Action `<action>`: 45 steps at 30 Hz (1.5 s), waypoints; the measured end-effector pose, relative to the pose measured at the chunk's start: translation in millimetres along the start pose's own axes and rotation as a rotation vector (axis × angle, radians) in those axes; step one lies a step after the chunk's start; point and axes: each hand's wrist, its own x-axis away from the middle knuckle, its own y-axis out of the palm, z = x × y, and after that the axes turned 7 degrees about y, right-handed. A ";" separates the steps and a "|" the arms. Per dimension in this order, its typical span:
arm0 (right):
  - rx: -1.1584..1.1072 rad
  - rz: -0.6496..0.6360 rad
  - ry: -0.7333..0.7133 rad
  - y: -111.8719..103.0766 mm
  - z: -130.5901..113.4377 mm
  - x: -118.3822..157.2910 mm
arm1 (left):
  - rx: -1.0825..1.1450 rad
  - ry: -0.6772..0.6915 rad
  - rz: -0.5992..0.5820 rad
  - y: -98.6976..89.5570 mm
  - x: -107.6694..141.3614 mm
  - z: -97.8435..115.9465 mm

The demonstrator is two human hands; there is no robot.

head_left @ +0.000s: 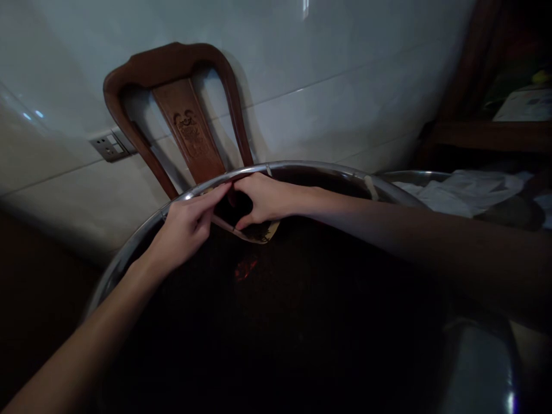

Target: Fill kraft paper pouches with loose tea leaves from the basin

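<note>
A wide, dark round surface with a shiny metal rim (125, 253) fills the lower view. Near its far edge lies a pale-edged flat piece (271, 231) with dark bits on it; its exact nature is unclear. My left hand (185, 227) reaches in from the left, fingers stretched together toward the far rim, at the piece's left side. My right hand (263, 198) comes from the right, thumb and fingers curved apart over the piece around a dark gap. The two hands' fingertips nearly meet. A faint red patch (245, 268) shows on the dark surface just nearer.
A carved wooden chair (187, 123) stands behind the rim against a tiled wall (302, 103). A wall socket (110, 145) is at the left. White crumpled plastic (470, 190) lies at the right, below a dark wooden shelf (487, 133). A pale rounded object (483, 368) is at lower right.
</note>
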 end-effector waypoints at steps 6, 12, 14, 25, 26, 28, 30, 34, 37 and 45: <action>-0.048 -0.094 0.001 -11.2 -4.8 2.6 | -0.011 0.012 -0.001 0.4 -0.7 1.6; 0.007 -0.110 -0.054 -10.2 2.3 0.3 | -0.007 0.013 0.009 0.1 -0.7 1.2; -0.008 -0.097 -0.088 -10.5 2.4 1.5 | -0.008 0.008 0.010 -0.1 -0.5 1.3; -0.204 -0.504 -0.017 -11.7 -4.0 7.8 | 0.004 -0.012 -0.017 0.0 0.0 1.6; -0.204 -0.569 0.004 -9.4 -2.5 8.3 | 0.006 -0.004 -0.021 0.4 0.1 1.6; -0.179 -0.623 0.021 -5.3 0.9 9.1 | 0.007 0.015 -0.029 1.0 0.3 2.2; -0.148 -0.602 0.031 -2.1 3.9 9.0 | 0.008 0.023 -0.038 1.2 0.2 3.0; -0.112 -0.473 0.040 1.0 6.8 6.4 | 0.008 -0.009 -0.034 0.3 -0.1 3.2; -0.060 -0.338 0.006 -1.3 5.0 4.1 | -0.002 -0.001 -0.025 0.0 0.3 1.5; -0.208 -0.614 0.124 -6.5 -6.0 9.5 | 0.007 0.038 -0.020 1.9 0.7 0.8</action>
